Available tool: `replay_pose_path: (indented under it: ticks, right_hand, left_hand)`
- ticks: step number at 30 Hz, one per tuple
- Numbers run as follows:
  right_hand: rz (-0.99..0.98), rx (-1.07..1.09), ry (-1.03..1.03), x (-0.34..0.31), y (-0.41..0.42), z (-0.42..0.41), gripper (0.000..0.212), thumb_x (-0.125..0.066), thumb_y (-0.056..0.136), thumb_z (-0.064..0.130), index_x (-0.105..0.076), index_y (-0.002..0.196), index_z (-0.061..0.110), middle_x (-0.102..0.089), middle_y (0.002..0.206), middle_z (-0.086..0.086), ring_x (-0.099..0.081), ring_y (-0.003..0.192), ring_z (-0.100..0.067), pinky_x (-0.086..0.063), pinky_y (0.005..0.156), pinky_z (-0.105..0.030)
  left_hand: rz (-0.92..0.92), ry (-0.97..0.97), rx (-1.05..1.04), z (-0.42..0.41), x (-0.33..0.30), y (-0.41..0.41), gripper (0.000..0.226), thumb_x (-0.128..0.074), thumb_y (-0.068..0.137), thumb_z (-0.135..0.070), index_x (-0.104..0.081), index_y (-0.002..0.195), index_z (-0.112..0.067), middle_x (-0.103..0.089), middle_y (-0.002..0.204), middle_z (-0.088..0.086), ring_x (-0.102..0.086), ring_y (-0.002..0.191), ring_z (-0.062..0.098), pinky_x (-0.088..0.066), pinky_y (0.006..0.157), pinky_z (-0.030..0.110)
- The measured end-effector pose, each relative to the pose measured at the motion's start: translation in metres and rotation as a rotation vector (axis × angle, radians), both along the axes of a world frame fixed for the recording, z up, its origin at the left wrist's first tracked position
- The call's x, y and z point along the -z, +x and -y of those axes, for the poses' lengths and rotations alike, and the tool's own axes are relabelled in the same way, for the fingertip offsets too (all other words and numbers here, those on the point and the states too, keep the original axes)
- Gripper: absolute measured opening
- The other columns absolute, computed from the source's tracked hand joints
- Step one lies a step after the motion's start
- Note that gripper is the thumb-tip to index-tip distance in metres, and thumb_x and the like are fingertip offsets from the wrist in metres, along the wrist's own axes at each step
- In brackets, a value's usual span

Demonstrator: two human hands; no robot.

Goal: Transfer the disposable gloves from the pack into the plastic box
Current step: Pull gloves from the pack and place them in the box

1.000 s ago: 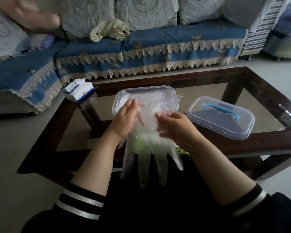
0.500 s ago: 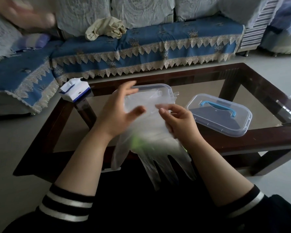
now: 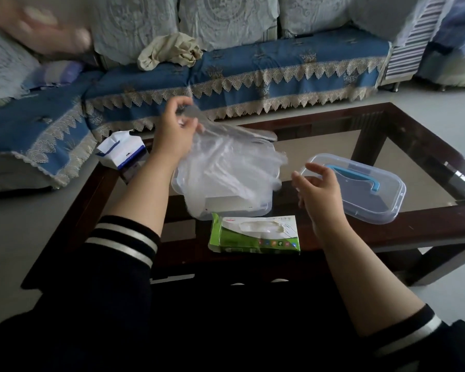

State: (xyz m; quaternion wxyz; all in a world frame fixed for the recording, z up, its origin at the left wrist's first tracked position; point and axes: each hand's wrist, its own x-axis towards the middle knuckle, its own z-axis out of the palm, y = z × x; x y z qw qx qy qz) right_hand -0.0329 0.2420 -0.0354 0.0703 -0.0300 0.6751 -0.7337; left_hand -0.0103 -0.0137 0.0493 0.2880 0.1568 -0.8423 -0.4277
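the left hand [image 3: 172, 138] now pinches the thin see-through gloves [image 3: 226, 167] alone and lays them over the clear plastic box [image 3: 252, 208] on the tabletop [image 3: 427, 229], while the right hand [image 3: 319, 189] has let go and hangs spread beside it, so the green pack [image 3: 252, 234] comes next.

The flat green and white cardboard glove pack [image 3: 254, 234], lower centre, has tiny coloured icons along its edge. Above it, see-through plastic gloves [image 3: 226, 167] look milky in the clear plastic box [image 3: 252, 208]. The clear rectangular lid [image 3: 360, 194] at right has a bright blue handle. At left, a white and navy tissue pack [image 3: 121, 153]. Dark brown wood-framed glass surface [image 3: 427, 229]. Up top, a blue sofa cover [image 3: 252, 73] with beige lace triangles. Black sleeves [image 3: 124, 237] have white stripes.
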Motion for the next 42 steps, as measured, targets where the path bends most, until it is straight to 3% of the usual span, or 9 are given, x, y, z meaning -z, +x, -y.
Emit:
replay_pose_path:
  ticks: [3,12,19,27,31,33,36,39,42]
  right_hand:
    - [-0.002,-0.016,0.029,0.003,0.002,0.001,0.034,-0.062,0.092,0.024,-0.046,0.121,0.018,-0.064,0.086,0.0,-0.055,0.065,-0.007,-0.047,0.054,-0.018]
    - [-0.093,-0.172,0.282,0.016,0.004,0.013,0.023,-0.065,0.09,0.026,-0.05,0.106,0.018,-0.065,0.079,0.001,-0.057,0.059,-0.003,-0.049,0.056,-0.021]
    - [-0.304,-0.423,0.666,0.028,0.01,0.018,0.013,-0.069,0.085,0.033,-0.061,0.085,0.022,-0.061,0.079,0.01,-0.053,0.07,-0.005,-0.041,0.062,-0.02]
    - [-0.469,-0.664,1.009,0.035,0.012,0.025,0.033,-0.064,0.086,0.046,-0.06,0.114,0.028,-0.05,0.13,0.0,-0.042,0.119,-0.02,-0.039,0.099,-0.035]
    - [-0.429,-0.731,1.082,0.037,0.007,0.03,0.038,-0.062,0.087,0.048,-0.056,0.119,0.029,-0.044,0.137,-0.001,-0.04,0.125,-0.023,-0.038,0.105,-0.043]
    - [-0.448,-0.743,1.133,0.041,0.007,0.033,0.038,-0.063,0.086,0.047,-0.057,0.12,0.03,-0.045,0.134,-0.001,-0.04,0.123,-0.023,-0.039,0.103,-0.043]
    - [-0.483,-0.716,1.165,0.042,0.004,0.038,0.035,-0.066,0.084,0.046,-0.061,0.115,0.032,-0.048,0.127,-0.001,-0.041,0.121,-0.024,-0.041,0.1,-0.042]
    - [-0.423,-0.714,1.087,0.042,0.001,0.039,0.025,-0.067,0.084,0.043,-0.068,0.106,0.032,-0.05,0.123,0.0,-0.041,0.118,-0.021,-0.041,0.099,-0.04]
    - [-0.355,-0.684,1.034,0.044,-0.001,0.04,0.021,-0.07,0.082,0.041,-0.073,0.099,0.028,-0.051,0.119,0.001,-0.041,0.115,-0.021,-0.041,0.098,-0.039]
  left_hand:
    - [0.045,-0.059,-0.191,0.012,0.017,-0.013,0.024,-0.044,0.101,-0.008,-0.048,0.12,-0.022,-0.062,0.098,-0.008,-0.065,0.083,0.009,-0.057,0.069,0.033]
    - [0.438,-0.505,-0.344,0.014,0.061,-0.034,0.025,-0.031,0.098,-0.001,-0.041,0.119,-0.011,-0.049,0.12,0.02,-0.052,0.088,0.032,-0.038,0.067,0.039]
    - [0.673,-0.716,-0.314,0.009,0.056,-0.04,0.046,-0.053,0.092,-0.005,-0.038,0.136,-0.003,-0.039,0.139,0.023,-0.045,0.124,0.039,-0.048,0.09,0.045]
    - [0.266,-0.771,-0.317,0.001,0.04,0.002,0.034,-0.052,0.097,-0.028,-0.053,0.126,-0.011,-0.047,0.133,0.015,-0.04,0.122,0.035,-0.04,0.093,0.043]
    - [-0.154,-0.764,-0.128,-0.026,0.048,0.038,0.021,-0.048,0.098,-0.022,-0.063,0.102,-0.007,-0.061,0.096,0.009,-0.055,0.085,0.023,-0.043,0.069,0.03]
    - [-0.207,-0.69,0.092,-0.046,0.062,0.061,0.023,-0.047,0.098,-0.022,-0.064,0.096,-0.007,-0.063,0.082,0.003,-0.055,0.065,0.013,-0.043,0.055,0.019]
    - [0.02,-0.621,0.297,-0.06,0.091,0.081,0.024,-0.053,0.096,-0.034,-0.068,0.096,-0.014,-0.067,0.084,-0.004,-0.063,0.068,0.013,-0.051,0.057,0.024]
    - [0.476,-0.556,0.33,-0.056,0.109,0.08,0.039,-0.062,0.091,-0.043,-0.061,0.125,-0.024,-0.063,0.118,-0.008,-0.061,0.105,0.014,-0.054,0.085,0.035]
    - [0.643,-0.499,0.4,-0.055,0.12,0.074,0.063,-0.066,0.088,-0.044,-0.044,0.144,-0.027,-0.047,0.146,-0.007,-0.043,0.133,0.016,-0.039,0.109,0.039]
